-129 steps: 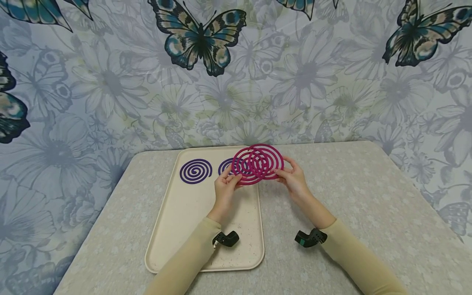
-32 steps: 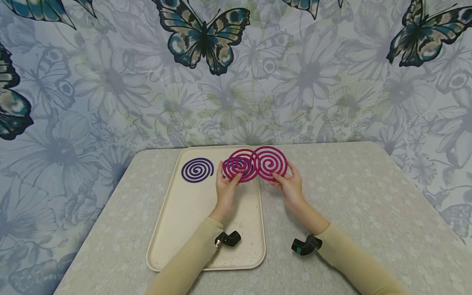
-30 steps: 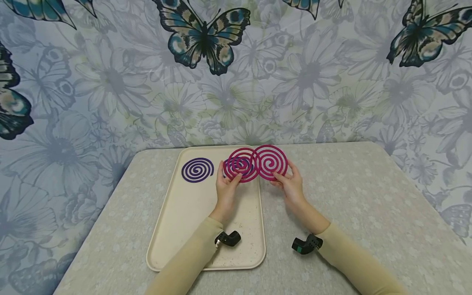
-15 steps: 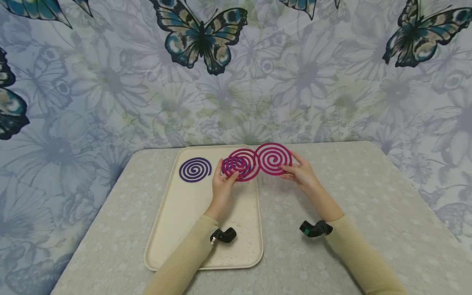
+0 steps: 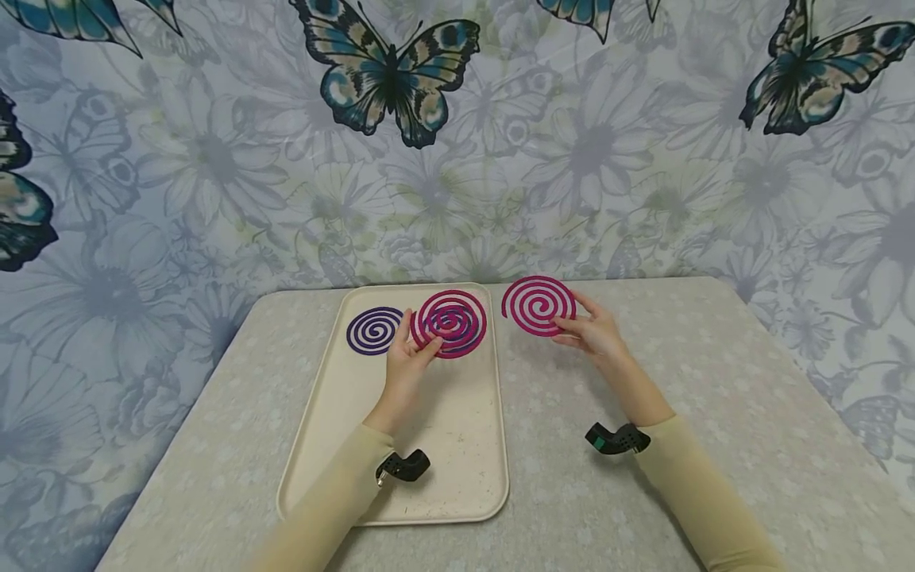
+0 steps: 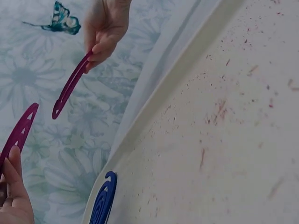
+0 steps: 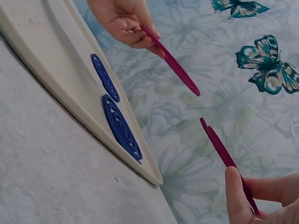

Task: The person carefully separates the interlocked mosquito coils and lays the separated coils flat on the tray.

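My left hand point(image 5: 409, 367) pinches a magenta mosquito coil point(image 5: 472, 347) by its near left edge, above the tray point(image 5: 343, 453). Another magenta mosquito coil point(image 5: 527, 280), raised above the table to the right of the tray, is pinched by my right hand point(image 5: 596, 334). A gap separates the two held coils; in the right wrist view the left-hand coil point(image 7: 180, 72) and right-hand coil point(image 7: 219, 147) both show nearly edge-on. On the tray's far end lie two blue-purple coils, one at left point(image 5: 372, 332) and one at right point(image 7: 122, 128), which shows through the left hand's coil in the head view.
Small reddish crumbs point(image 6: 219, 109) are scattered on the tray. The tray stands on a table with a pale patterned cover point(image 5: 715, 381), close to its far edge. Behind rises a wall covering with butterflies point(image 5: 389, 75) and flowers.
Earlier the two magenta coils overlapped in the hands. They have slid apart: the right hand has moved right with its coil, the left hand left with the other. The blue-purple coils stay put.
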`<state>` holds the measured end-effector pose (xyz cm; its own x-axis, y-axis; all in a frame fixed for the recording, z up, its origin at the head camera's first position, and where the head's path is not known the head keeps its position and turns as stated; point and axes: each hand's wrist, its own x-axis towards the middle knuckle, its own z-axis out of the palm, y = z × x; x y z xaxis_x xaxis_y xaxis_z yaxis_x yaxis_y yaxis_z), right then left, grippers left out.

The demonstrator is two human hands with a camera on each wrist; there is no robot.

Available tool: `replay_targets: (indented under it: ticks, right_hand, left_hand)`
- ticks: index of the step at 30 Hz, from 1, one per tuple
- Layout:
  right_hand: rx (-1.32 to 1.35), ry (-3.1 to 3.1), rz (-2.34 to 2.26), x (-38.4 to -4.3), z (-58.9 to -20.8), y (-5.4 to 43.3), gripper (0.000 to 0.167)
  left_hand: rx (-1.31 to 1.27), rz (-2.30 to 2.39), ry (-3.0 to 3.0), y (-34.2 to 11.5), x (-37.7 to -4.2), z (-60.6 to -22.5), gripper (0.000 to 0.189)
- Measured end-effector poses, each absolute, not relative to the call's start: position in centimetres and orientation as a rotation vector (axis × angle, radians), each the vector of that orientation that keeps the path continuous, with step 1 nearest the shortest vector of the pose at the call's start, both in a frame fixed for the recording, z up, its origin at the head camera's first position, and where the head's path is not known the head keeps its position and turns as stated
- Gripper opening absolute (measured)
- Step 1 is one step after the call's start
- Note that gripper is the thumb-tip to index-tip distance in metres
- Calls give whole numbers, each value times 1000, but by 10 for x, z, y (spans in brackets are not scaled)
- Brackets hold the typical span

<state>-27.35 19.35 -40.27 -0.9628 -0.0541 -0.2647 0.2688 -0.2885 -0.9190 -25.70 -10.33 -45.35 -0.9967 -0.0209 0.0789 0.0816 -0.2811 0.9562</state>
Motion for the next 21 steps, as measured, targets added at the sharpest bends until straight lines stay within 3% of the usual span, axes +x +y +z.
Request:
replay_targets:
  ticks: [21]
  right_hand:
    - [121, 1768, -2248, -261, -429, 150, 69]
  left_hand:
    - [35, -2207, -2355, -211, -220, -465, 77]
